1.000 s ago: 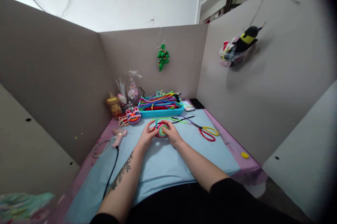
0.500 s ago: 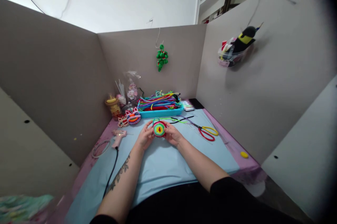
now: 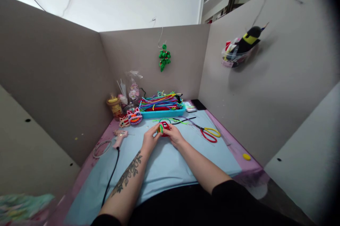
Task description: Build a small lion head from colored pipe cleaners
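Left hand [image 3: 151,139] and right hand [image 3: 175,136] grasp small rounded red, green and yellow fuzzy piece [image 3: 163,128], both grips on it; piece over pale-blue-covered table [image 3: 170,169], near rectangular turquoise tray [image 3: 162,114].

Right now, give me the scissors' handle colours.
Red handle, yellow handle; best in the head view.

Matt craftwork [image 3: 162,127], smooth plastic tray [image 3: 163,114]

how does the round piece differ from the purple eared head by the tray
The piece is held by the left hand and right hand; the head sits by the tray. The piece shows red, green and yellow, the head purple, white and orange. The head has pointed ears; none show on the piece. Both are multicoloured.
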`<control>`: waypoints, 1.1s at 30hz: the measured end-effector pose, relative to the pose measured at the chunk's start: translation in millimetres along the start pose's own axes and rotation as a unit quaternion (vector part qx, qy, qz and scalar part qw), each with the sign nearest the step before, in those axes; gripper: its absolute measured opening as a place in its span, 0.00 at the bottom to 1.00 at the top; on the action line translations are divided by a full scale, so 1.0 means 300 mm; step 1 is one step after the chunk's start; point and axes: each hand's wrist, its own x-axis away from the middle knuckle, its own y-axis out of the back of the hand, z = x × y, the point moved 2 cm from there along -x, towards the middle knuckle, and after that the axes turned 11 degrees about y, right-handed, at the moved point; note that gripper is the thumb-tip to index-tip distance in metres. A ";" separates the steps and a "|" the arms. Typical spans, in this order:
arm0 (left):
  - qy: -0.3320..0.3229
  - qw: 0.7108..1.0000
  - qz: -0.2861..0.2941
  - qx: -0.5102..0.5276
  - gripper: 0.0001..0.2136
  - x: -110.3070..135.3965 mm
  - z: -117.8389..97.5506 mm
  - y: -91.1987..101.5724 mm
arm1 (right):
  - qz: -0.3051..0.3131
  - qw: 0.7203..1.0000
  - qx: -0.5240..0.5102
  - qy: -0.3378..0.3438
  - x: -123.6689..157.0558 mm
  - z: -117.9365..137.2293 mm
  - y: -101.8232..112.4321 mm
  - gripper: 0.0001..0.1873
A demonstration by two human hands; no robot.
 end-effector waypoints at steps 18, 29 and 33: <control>-0.068 0.987 0.003 -0.145 0.22 -0.017 0.018 0.017 | 0.023 1.000 -0.002 0.005 -0.016 0.014 0.010 0.19; 0.210 0.938 0.095 0.258 0.18 -0.046 0.044 0.044 | 0.044 0.992 -0.109 -0.049 -0.002 0.052 0.015 0.17; 0.228 0.924 0.104 0.288 0.14 -0.029 0.024 0.046 | -0.015 0.996 -0.053 -0.073 -0.016 0.026 0.037 0.16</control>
